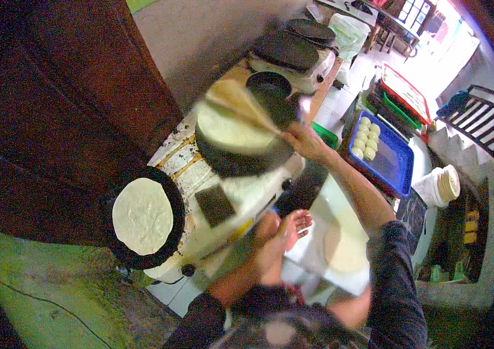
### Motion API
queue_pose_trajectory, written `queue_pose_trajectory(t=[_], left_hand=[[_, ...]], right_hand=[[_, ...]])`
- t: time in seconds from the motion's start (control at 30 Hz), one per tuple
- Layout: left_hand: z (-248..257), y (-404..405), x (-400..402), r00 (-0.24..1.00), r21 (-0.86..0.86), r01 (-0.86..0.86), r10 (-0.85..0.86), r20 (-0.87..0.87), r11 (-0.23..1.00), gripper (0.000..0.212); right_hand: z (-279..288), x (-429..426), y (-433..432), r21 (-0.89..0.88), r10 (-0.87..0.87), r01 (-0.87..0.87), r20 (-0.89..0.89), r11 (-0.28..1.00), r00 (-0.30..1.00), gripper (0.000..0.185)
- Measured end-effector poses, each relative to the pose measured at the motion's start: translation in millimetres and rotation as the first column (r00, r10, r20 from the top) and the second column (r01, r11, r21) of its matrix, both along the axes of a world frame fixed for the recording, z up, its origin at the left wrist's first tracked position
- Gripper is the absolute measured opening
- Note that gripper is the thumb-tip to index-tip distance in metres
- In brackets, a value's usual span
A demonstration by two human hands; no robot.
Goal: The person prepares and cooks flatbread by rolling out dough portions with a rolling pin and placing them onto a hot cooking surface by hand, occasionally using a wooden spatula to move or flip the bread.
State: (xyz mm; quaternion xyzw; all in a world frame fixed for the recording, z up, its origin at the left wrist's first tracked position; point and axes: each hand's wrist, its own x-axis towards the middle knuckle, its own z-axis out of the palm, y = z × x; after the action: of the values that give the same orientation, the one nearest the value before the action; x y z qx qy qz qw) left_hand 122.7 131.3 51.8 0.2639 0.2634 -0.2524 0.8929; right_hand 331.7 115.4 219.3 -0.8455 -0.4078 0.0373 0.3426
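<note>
My right hand (305, 140) grips the narrow end of a blurred tan wedge-shaped thing (240, 102); I cannot tell if it is a paddle or folded flatbread. It spreads over a pale flatbread round (233, 131) on a dark round griddle (242, 163). My left hand (268, 223), heavily blurred, is by the stove's (247, 196) front edge, close to a yellow object (242, 229); whether it holds that is unclear. On a second black griddle (179, 227) at the left lies a pale, wrinkled dough round (142, 216).
A co-worker's hand (297, 227) is right beside my left hand. Near that person, a rolled dough disc (347, 246) lies on a white table (312, 266). Several dough balls (364, 139) sit in a blue tray (388, 165). Behind the griddle is a small black pan (268, 85).
</note>
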Motion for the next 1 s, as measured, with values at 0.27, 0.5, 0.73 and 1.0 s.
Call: queue_pose_trajectory(t=[0.27, 0.5, 0.73, 1.0], left_hand=[[44, 24, 14, 0.8, 0.571, 0.052, -0.377, 0.467, 0.819, 0.027], [95, 213, 173, 0.316, 0.393, -0.871, -0.949, -0.01, -0.294, 0.025], [45, 266, 237, 0.82, 0.595, -0.4, -0.562, -0.107, -0.697, 0.058], [104, 170, 167, 0.555, 0.584, -0.199, -0.582, -0.594, -0.787, 0.035]], right_hand=[[-3, -71, -74, -0.364, 0.015, 0.018, 0.086, 0.931, 0.996, 0.019], [30, -120, -183, -0.33, -0.239, 0.262, 0.11, 0.907, 0.965, 0.013], [20, -155, -178, -0.22, -0.334, 0.355, 0.125, 0.909, 0.934, 0.012], [9, -158, -169, -0.382, -0.411, 0.425, 0.124, 0.821, 0.903, 0.026]])
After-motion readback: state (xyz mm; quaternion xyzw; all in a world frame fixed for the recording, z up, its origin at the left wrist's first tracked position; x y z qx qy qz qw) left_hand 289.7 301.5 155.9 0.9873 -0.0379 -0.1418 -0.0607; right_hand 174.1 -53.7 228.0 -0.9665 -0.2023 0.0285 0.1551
